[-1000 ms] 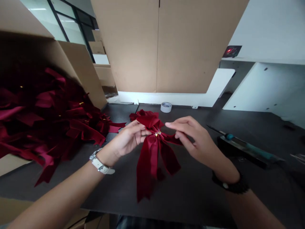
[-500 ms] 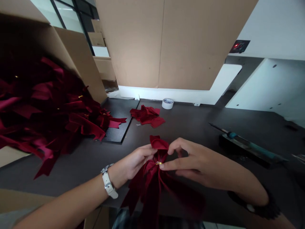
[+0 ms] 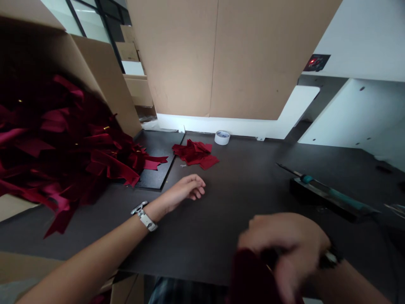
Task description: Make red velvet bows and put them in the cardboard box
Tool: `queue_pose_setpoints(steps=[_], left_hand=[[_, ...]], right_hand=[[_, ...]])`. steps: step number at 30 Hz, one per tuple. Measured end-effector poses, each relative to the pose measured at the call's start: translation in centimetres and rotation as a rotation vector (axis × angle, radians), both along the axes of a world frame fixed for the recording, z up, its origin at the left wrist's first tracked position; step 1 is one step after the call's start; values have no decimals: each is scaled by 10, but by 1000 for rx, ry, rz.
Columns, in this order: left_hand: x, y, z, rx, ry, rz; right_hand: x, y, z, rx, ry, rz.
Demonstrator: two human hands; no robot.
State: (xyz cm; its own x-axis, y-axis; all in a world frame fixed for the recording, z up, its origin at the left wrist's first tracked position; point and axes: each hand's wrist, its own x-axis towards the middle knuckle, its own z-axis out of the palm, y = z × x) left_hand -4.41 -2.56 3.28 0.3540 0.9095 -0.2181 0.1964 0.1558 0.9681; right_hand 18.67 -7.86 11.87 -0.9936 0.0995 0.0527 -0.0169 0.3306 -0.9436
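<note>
My left hand [image 3: 186, 192] hovers over the desk just in front of a small pile of red velvet pieces [image 3: 194, 153], without touching them. Its fingers are loosely curled, slightly apart, and hold nothing. At the lower right, smeared by motion, my right hand [image 3: 284, 242] grips a dark red velvet ribbon bow [image 3: 251, 278] near the desk's front edge. Most of the bow is hidden by that hand or cut off by the frame's bottom. On the left, a heap of similar red bows [image 3: 72, 139] with gold ties spills from a cardboard box [image 3: 104, 80].
A roll of white tape [image 3: 222, 137] stands at the back of the dark desk [image 3: 202, 236]. To the right, a soldering-iron-like tool [image 3: 305, 178] rests on a black holder, tip pointing left. A large cardboard sheet [image 3: 211, 59] leans behind the desk.
The bow has left the middle of the desk, carried down and right by my right hand. My left hand has let go of it and moved up slightly, towards the red pieces.
</note>
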Motion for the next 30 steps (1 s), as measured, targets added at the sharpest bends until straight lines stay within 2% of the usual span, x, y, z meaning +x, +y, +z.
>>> queue_pose_setpoints(steps=[2,5,8,10,14,19,25,30], left_hand=[[-5,18,-1,206,265,61],[-12,45,-4,398,494,168],[-17,68,-6,495,633,275],[-18,80,-8,538,735,328],[-18,96,-10,557,893,380],[-20,107,-12,534,953,383],[-22,114,-16,514,884,439],[-27,120,-14,497,724,509]], right_hand=[[-1,18,-20,-25,-116,-179],[0,44,-58,137,-233,-464],[3,56,-87,181,-220,-616],[5,58,-96,269,-161,-691],[6,55,-99,469,-37,-816],[7,53,-95,481,45,-908],[4,52,-95,448,26,-909],[3,51,-96,464,34,-911]])
